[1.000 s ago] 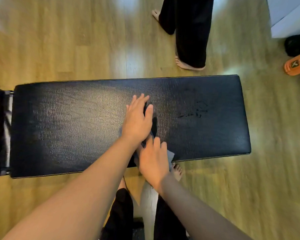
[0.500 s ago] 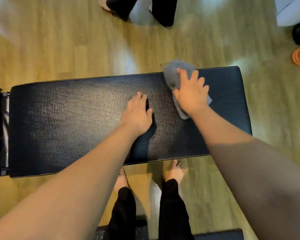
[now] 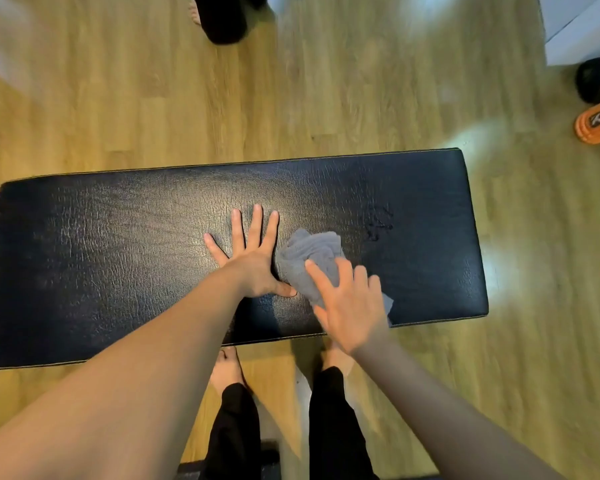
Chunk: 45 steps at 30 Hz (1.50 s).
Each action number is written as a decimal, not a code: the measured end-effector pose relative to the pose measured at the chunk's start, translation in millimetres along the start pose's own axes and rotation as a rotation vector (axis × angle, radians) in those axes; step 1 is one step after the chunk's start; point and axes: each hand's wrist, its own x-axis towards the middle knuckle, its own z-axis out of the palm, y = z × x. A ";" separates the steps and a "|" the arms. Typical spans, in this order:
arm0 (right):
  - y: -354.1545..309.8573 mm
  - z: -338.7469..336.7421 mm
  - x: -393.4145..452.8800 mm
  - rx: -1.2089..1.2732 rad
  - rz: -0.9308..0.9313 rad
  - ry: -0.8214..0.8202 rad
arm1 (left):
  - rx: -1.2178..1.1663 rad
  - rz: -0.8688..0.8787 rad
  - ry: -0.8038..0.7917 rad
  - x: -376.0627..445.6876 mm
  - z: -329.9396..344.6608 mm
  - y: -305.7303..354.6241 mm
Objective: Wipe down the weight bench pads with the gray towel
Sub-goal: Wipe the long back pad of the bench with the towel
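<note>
Towel [image 3: 309,258] sits mid-pad now, pulled back from the far edge under your flat-fingered right hand [image 3: 350,306], just beside your splayed left hand [image 3: 253,265]; the bench pad [image 3: 118,254] likely needs more passes

The right hand [image 3: 352,306] has dragged the gray towel [image 3: 309,254] back from the bench's [image 3: 118,254] far edge toward the near edge, just beside the left hand [image 3: 253,261], whose fingers have spread apart
</note>
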 end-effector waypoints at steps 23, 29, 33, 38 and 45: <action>15.3 0.8 -38.3 0.028 -0.189 -0.079 | -0.415 -0.195 0.219 11.5 -4.2 38.0; 84.7 -12.8 43.1 0.024 0.019 0.030 | -0.523 -0.113 0.427 5.7 -11.6 66.4; 158.7 -32.6 120.1 0.087 0.371 0.019 | -0.350 0.044 0.327 8.5 -0.9 82.2; 165.4 -33.8 117.0 0.109 0.442 0.003 | -0.190 0.024 0.274 13.7 2.6 83.9; 68.3 -9.7 -18.1 0.045 0.144 -0.017 | -0.144 -0.009 0.251 13.9 0.3 88.8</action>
